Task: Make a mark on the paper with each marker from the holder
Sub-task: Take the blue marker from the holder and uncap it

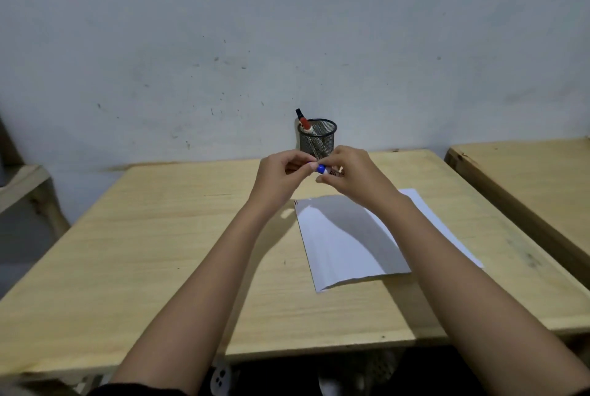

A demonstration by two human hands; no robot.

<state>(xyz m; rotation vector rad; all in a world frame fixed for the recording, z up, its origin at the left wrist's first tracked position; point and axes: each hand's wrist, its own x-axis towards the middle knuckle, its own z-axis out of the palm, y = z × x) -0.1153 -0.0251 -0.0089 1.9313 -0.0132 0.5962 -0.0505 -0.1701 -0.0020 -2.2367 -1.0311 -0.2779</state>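
- Both hands are meeting above the bench [159, 236], just in front of the holder: the left hand [281, 172] is pinching the blue cap end of a marker [324, 169], and the right hand [354, 172] is gripping its white barrel.
- That is looking like the cap step on the blue marker — pulling it off or pushing it back on; which one, I cannot tell from here.
- Lying below the hands is the paper [344, 242], white and slightly off square on the bench, with a tiny red mark at its far left corner, so one colour is seemingly already done. No blue mark is showing.
- Next move, as I am judging it: if the cap is coming off, the tip is needing to drop onto a bare patch of paper; if it is going on, the marker is heading back to the holder.
- Standing against the wall [287, 28] is the holder [317, 140], a black mesh cup, carrying a red-capped marker [306, 124] and a black-capped marker [298, 112], both leaning left.
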